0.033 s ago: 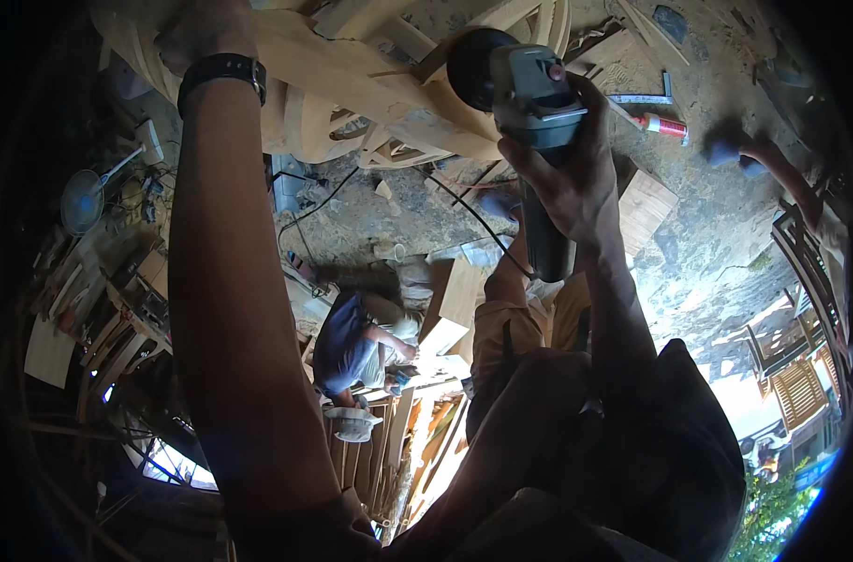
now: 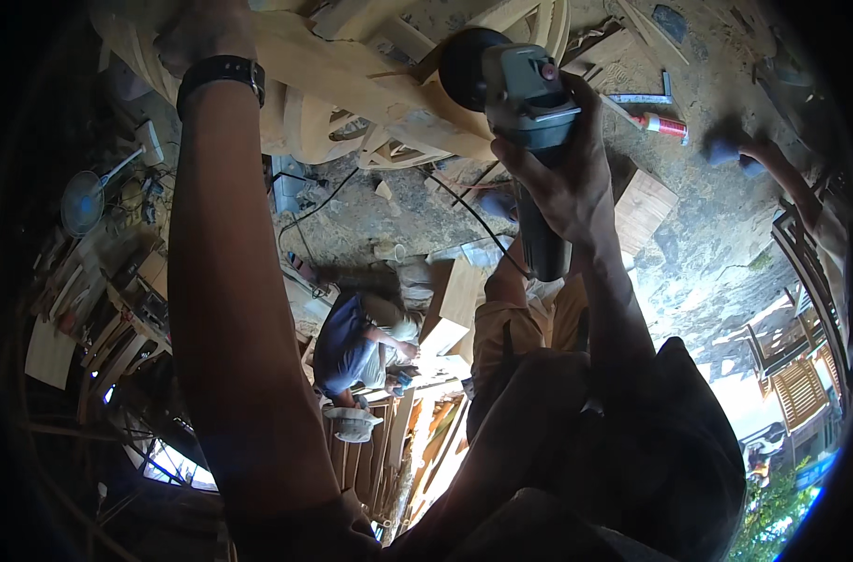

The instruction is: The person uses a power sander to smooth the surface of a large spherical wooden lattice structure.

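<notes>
Grinder (image 2: 531, 98), up in the right hand (image 2: 576, 183), its dark disc (image 2: 464, 67) over the right part of the pale wood (image 2: 342, 75); whether disc and wood touch, I cannot tell from this angle; the right hand is wrapped round the body just behind the head, thumb on the left side, fingers round the right; the barrel (image 2: 542, 239) runs back toward the person, with the cord (image 2: 483, 222) curving away near its rear end.

It should be stiff, hard and fairly heavy for one hand, with much of the weight probably in the head; the casing looks smooth, so dust or sweat could make it slip; body and barrel are the places to hold, never the disc.

The wood looks rigid and heavy as a whole; its thin curved slats are likely more fragile, so the thick beam seems the sounder hold; the left hand (image 2: 206, 37), beyond a dark strap (image 2: 222, 71), is at its left end, too dim and blurred to tell whether it grips or lies flat.

Farther out, a square (image 2: 647, 98) and a red-and-white bottle (image 2: 667, 126) lie on the floor (image 2: 398, 201) to the right; a fan (image 2: 82, 203) is far left; a co-worker (image 2: 347, 347) in blue is lower down.
</notes>
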`<act>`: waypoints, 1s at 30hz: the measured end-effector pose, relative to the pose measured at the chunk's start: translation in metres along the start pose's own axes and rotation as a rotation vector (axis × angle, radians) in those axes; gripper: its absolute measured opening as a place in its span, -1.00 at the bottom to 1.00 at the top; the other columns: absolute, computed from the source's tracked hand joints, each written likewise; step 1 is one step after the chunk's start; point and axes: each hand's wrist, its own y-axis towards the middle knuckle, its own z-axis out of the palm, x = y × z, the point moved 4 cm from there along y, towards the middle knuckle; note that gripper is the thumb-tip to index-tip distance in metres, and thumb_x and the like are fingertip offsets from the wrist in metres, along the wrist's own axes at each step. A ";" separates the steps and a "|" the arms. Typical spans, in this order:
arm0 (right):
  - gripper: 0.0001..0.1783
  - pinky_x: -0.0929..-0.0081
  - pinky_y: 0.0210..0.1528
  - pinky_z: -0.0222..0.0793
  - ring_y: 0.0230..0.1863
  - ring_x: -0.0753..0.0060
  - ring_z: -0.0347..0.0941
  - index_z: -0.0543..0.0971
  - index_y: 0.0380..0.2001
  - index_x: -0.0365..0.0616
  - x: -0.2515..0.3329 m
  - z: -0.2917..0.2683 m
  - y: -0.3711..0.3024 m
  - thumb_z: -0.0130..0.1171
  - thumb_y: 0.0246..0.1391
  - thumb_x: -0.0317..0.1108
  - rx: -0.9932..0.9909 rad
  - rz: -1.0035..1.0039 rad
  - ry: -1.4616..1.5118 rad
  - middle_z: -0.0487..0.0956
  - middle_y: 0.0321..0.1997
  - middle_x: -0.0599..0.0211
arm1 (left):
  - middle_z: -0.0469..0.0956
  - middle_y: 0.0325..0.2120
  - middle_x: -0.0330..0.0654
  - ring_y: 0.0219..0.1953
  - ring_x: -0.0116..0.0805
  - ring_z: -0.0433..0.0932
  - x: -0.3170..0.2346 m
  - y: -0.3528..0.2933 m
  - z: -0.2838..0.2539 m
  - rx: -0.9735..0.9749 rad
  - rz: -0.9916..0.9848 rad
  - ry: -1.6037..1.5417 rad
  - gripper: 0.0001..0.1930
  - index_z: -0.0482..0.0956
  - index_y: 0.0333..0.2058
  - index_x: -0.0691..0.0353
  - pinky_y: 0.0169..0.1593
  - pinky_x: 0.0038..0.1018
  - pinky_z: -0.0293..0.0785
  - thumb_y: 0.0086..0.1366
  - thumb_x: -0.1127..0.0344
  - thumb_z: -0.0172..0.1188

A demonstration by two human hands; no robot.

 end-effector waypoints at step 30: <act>-0.04 0.31 0.02 0.47 -0.02 0.19 0.53 0.06 0.24 -0.19 -0.017 -0.007 -0.007 0.46 -0.09 -0.24 -0.127 0.074 -0.057 0.50 0.00 -0.07 | 0.61 -0.04 -0.04 0.00 -0.11 0.59 0.016 0.047 0.005 0.144 0.479 0.606 -0.49 0.57 -0.01 0.28 0.09 -0.35 0.46 0.17 0.03 0.25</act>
